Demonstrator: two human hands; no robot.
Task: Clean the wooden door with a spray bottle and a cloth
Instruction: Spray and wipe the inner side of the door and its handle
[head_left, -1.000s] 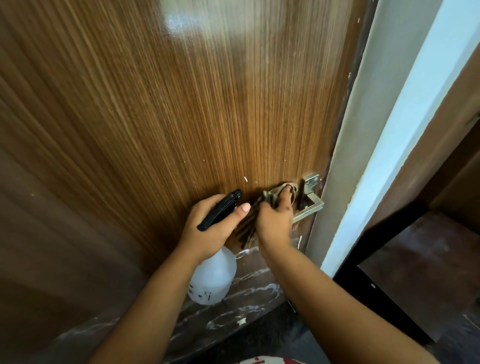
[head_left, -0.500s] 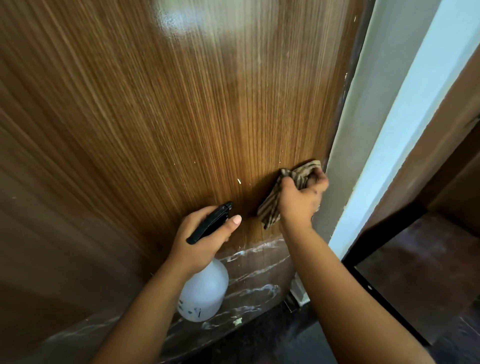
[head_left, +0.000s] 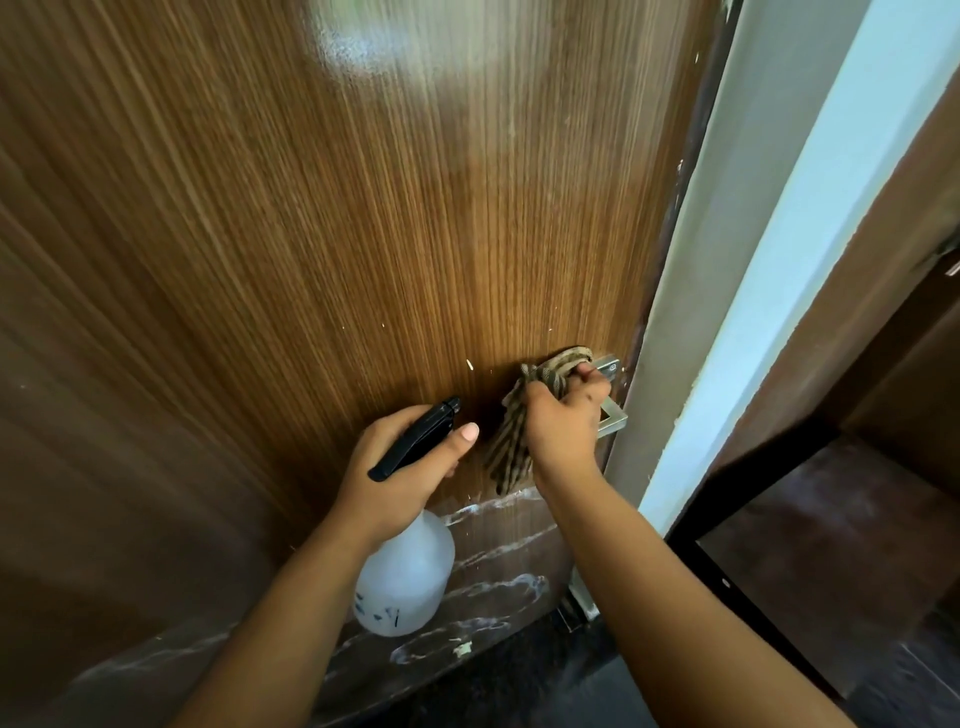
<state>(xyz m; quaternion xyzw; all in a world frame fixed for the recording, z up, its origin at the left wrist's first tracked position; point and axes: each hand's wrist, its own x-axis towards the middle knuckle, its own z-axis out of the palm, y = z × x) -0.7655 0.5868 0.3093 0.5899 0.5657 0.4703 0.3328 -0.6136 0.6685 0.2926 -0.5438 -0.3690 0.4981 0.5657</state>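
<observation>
- The wooden door (head_left: 311, 249) fills the left and middle, with white streaks along its lower part.
- The left hand (head_left: 402, 462) grasps the neck of the spray bottle (head_left: 405, 577), whose black nozzle points at the door.
- Just right of it, the right hand (head_left: 563, 421) clutches a striped cloth (head_left: 511, 441) against the door, at the metal handle (head_left: 610, 410).
- A pale door frame (head_left: 753, 291) stands further right.

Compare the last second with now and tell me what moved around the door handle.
The right hand, gripping the striped cloth, swept up the door's edge above the handle half a second ago and has come back down onto it. Nothing was picked up or let go. The left hand still holds the spray bottle beside it, nozzle toward the wooden door.
</observation>
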